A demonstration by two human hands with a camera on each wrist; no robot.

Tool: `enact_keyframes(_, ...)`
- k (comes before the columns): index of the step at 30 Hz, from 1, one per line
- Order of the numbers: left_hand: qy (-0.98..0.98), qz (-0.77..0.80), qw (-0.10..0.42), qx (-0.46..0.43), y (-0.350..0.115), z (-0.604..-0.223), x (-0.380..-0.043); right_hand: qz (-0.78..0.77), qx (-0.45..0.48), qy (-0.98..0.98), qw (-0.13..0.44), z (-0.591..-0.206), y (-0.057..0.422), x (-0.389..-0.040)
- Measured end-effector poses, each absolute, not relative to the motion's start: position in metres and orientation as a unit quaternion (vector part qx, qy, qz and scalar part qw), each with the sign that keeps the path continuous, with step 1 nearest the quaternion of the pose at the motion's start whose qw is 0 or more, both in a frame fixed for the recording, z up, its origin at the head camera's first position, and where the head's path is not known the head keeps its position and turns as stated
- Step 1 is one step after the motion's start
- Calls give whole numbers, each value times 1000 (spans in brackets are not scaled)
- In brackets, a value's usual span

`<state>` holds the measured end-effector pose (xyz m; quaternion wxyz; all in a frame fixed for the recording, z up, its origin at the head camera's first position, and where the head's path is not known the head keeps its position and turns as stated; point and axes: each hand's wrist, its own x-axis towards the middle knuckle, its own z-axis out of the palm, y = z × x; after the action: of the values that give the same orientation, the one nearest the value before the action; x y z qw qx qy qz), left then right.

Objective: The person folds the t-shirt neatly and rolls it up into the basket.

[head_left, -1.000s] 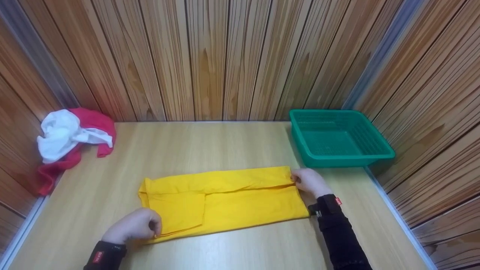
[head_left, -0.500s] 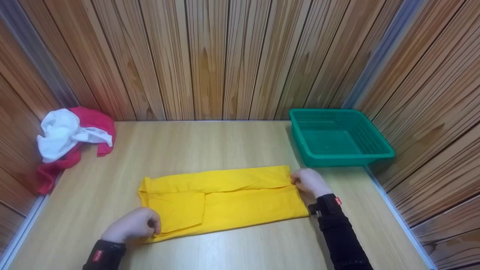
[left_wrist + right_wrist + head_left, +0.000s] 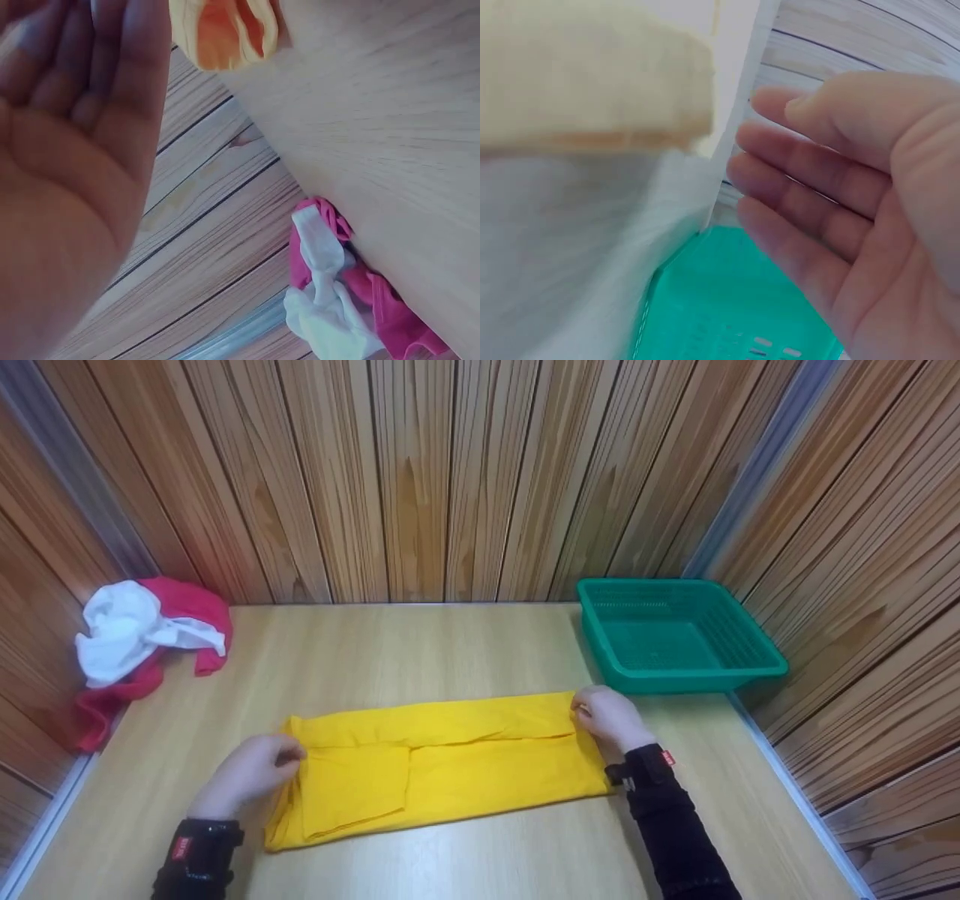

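Main risk, IMO: folds in the yellow cloth [image 3: 487, 772] coming undone. The small flap [image 3: 356, 791] at left & the band [image 3: 442, 724] along the far side look loosely laid, w/ a slack crease under the band twd the right end; uneven pull from the 2 hands would prob skew it or shift the flap. Left end looks a bit puffed, so lifting there alone could let layers slip.

Cloth's on the tabletop [image 3: 412, 652], slightly slanted, btwn both hands: just right of the left hand [image 3: 244, 776], mostly left of & nearer than the right hand [image 3: 611, 716]. Left hand's fingertips are at the cloth's left edge; can't tell if they pinch it, b/c tips are cut off in left wrist view. Right hand's by the far right corner, fingers loosely extended, no cloth seen btwn them in right wrist view. Green basket [image 3: 675, 682] sits far right, near that hand; a careless swing could bump it.
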<state>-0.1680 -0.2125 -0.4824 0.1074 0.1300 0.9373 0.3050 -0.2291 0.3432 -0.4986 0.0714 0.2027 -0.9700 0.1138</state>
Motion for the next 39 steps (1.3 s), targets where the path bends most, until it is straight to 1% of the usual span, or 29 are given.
enact_keyframes(3,946,296,27,131,-207,-486,-171,121,203,-969,66,-499,336,-231)
enact_keyframes(5,948,285,-13,139,-201,-491,-172,127,208,-968,61,-501,331,-232)
enact_keyframes(9,954,242,-52,171,-190,-505,-176,135,227,-963,52,-506,321,-233)
enact_keyframes(11,956,222,-56,182,-187,-512,-178,136,236,-961,44,-509,316,-233)
enact_keyframes(16,968,184,-31,168,-186,-519,-177,135,240,-961,9,-517,314,-233)
enact_keyframes(19,973,169,-7,157,-186,-518,-175,136,245,-960,-1,-521,316,-233)
enact_keyframes(28,974,171,80,126,-179,-514,-171,130,238,-962,-34,-519,315,-232)
enact_keyframes(32,970,171,117,128,-175,-515,-169,131,232,-963,-46,-519,314,-230)
enact_keyframes(34,969,171,127,127,-172,-516,-169,131,227,-964,-51,-519,315,-229)
enact_keyframes(39,969,174,126,122,-168,-518,-172,137,210,-965,-73,-518,315,-227)
